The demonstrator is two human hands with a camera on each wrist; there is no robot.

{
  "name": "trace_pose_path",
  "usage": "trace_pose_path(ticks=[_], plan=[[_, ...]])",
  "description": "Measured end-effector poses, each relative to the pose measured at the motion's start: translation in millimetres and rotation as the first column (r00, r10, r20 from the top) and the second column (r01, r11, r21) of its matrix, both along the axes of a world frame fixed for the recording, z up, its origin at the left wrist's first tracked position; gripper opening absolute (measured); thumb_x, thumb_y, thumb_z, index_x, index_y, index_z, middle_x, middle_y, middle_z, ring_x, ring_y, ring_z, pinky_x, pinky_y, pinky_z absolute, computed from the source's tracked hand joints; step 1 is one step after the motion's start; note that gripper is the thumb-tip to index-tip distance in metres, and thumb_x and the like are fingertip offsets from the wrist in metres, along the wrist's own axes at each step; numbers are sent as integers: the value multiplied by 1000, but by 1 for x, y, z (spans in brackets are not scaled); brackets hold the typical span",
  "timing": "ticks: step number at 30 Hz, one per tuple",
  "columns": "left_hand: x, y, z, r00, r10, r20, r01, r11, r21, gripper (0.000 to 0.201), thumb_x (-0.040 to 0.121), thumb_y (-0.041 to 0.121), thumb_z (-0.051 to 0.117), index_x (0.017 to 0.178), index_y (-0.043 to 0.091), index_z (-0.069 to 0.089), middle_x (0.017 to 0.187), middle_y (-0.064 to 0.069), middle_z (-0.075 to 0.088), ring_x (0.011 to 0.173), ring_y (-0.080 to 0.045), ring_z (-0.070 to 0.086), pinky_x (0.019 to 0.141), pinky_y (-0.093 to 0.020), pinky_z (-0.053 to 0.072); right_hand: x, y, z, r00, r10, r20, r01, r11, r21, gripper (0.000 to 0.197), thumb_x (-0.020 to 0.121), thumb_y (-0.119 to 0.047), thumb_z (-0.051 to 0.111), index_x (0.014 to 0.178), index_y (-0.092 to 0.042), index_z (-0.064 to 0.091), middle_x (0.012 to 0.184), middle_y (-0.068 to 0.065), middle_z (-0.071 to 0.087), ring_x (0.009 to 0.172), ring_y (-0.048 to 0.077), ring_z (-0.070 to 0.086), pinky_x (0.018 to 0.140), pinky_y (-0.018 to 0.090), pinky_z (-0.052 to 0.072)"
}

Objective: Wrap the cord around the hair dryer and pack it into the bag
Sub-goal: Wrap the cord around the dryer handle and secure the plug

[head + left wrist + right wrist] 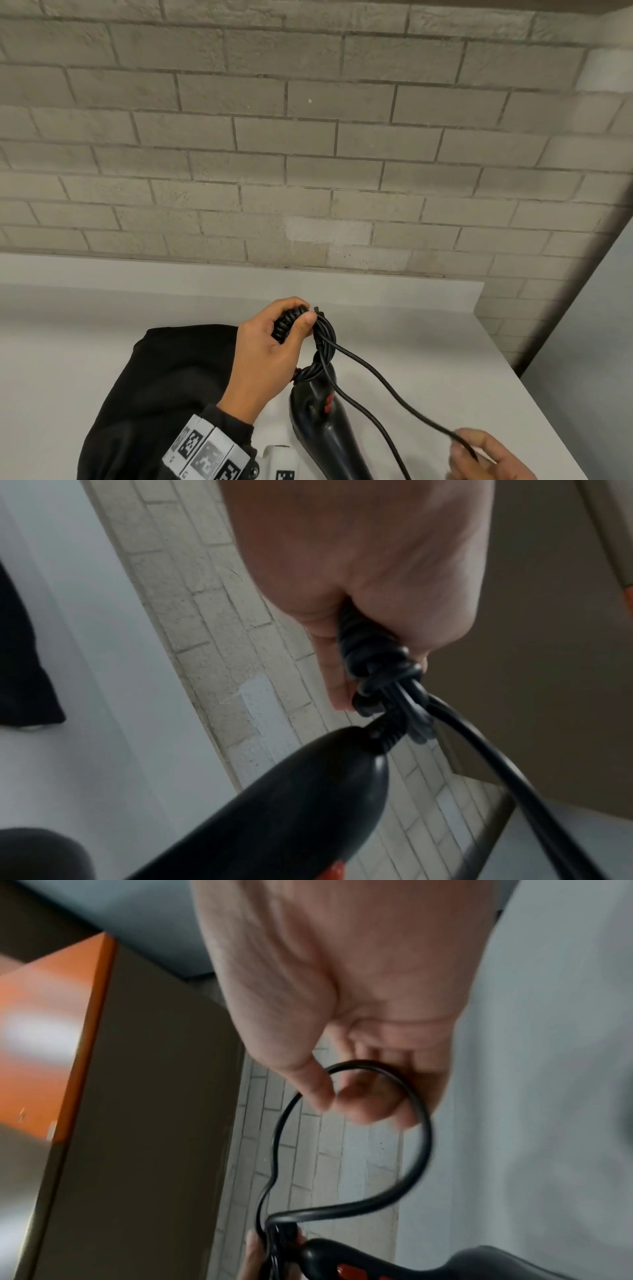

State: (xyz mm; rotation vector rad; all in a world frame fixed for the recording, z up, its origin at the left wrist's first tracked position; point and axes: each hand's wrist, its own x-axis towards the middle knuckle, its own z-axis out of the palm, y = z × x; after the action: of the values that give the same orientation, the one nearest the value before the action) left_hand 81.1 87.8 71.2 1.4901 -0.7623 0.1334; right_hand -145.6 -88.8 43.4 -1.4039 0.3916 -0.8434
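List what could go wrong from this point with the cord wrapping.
1. The left hand grips only the cord bundle, so the hair dryer hangs from its cord end; the coils could slip loose.
2. The right hand holds the loose cord lightly in curled fingers; it might slide out mid-wrap.

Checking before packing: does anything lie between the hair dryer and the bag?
Nothing visible does. The black bag lies on the table directly beside the hair dryer; only the left hand, gripping the bundled cord, hovers over the gap. The bag's opening isn't visible.
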Motion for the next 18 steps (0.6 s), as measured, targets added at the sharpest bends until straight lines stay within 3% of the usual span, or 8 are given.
trace_pose_path(ticks=[1, 2, 3, 4, 6, 9, 14, 18], plan=[[-2, 0, 1, 1000, 11, 12, -11, 1000, -1, 11, 85, 32, 69, 94, 28, 72, 86, 8, 74, 82, -16, 73, 81, -40, 61, -2, 7, -23, 989, -75, -126, 67, 996, -64, 98, 5, -15, 100, 95, -7, 63, 76, 15, 68, 64, 17, 68, 55, 22, 57], [-4, 0, 1, 999, 27, 33, -27, 1000, 2, 10, 84, 32, 69, 94, 30, 71, 85, 10, 74, 81, -14, 73, 80, -36, 60, -9, 9, -38, 971, -177, -158, 166, 983, -79, 83, 22, 4, 98, 92, -25, 64, 94, 10, 67, 82, 16, 68, 64, 16, 55], [-6, 0, 2, 997, 46, 61, -47, 999, 10, 10, 84, 33, 69, 94, 31, 71, 85, 12, 74, 80, -13, 73, 78, -30, 60, -10, 9, -36, 925, -356, -133, 310, 909, -280, 69, 42, 6, 91, 90, -34, 61, 103, -1, 65, 90, 6, 64, 72, 11, 51], [-8, 0, 3, 994, 67, 91, -69, 997, 20, 10, 84, 33, 69, 94, 32, 70, 85, 14, 73, 79, -11, 73, 76, -24, 58, -1, 15, -21, 912, -410, -4, 377, 842, -385, 50, 55, -8, 82, 94, -31, 59, 104, -9, 62, 91, 0, 59, 75, 10, 49], [-13, -2, 6, 983, 106, 147, -112, 993, 35, 9, 84, 33, 68, 93, 33, 68, 86, 17, 72, 77, -5, 70, 72, -12, 52, 14, 38, 7, 887, -417, 197, 453, 709, -541, 31, 61, -29, 62, 90, -19, 58, 91, -12, 57, 79, 0, 54, 69, 12, 43], [-21, -6, 10, 969, 137, 205, -149, 988, 44, 10, 84, 32, 68, 94, 33, 66, 90, 20, 69, 73, -2, 67, 68, -5, 46, 41, 82, 22, 945, -261, 196, 322, 657, -682, 6, 73, -30, 59, 77, -29, 64, 67, -16, 58, 58, -1, 51, 59, 9, 41], [-28, -8, 12, 954, 144, 263, -159, 987, 37, 11, 85, 27, 70, 96, 24, 71, 79, 20, 70, 73, 3, 67, 67, -3, 46, 78, 94, -3, 944, -288, -162, 35, 574, -818, 27, 87, -42, 52, 111, -31, 57, 90, -21, 56, 73, -4, 55, 59, 1, 39], [-28, -6, 12, 941, 151, 302, -173, 984, 47, 12, 87, 28, 74, 96, 21, 72, 82, 23, 69, 75, 6, 67, 69, -2, 46, 83, 93, -4, 938, -252, -237, -31, 620, -784, 26, 89, -47, 41, 101, -34, 60, 84, -21, 50, 69, 0, 52, 66, 4, 38]])
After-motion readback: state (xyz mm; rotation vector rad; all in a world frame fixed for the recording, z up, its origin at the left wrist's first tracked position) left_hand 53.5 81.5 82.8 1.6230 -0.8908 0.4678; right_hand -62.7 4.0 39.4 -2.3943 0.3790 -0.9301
